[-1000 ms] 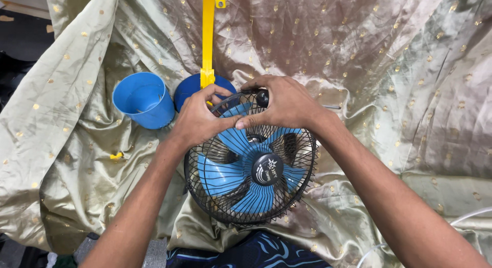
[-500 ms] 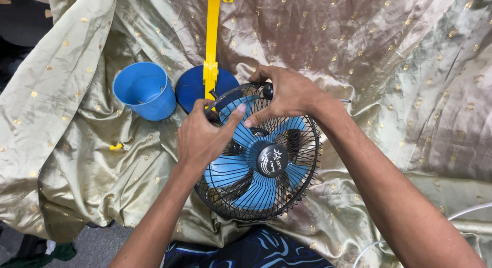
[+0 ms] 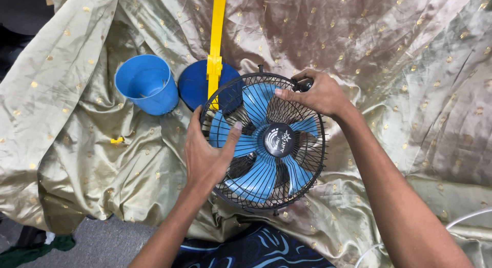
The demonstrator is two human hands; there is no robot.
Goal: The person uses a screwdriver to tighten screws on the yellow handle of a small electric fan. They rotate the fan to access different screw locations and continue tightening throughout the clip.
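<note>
Fan point(image 3: 264, 142), black-caged with blue blades, lies at frame centre on gold cloth point(image 3: 77, 145). We note left hand point(image 3: 205, 152) spread against its grille; right hand point(image 3: 318, 93) pinches the upper rim.

One fan point(image 3: 264, 142) with a black wire guard and five blue blades sits at the centre of the frame, with two hands on it, the left hand point(image 3: 205, 155) and the right hand point(image 3: 318, 93). At upper left are one blue cup point(image 3: 146, 84), one blue round base point(image 3: 197, 83) and one yellow pole point(image 3: 216, 37). One gold-dotted satin cloth point(image 3: 400, 57) fills the frame, and one small yellow piece point(image 3: 117, 140) lies at left.
</note>
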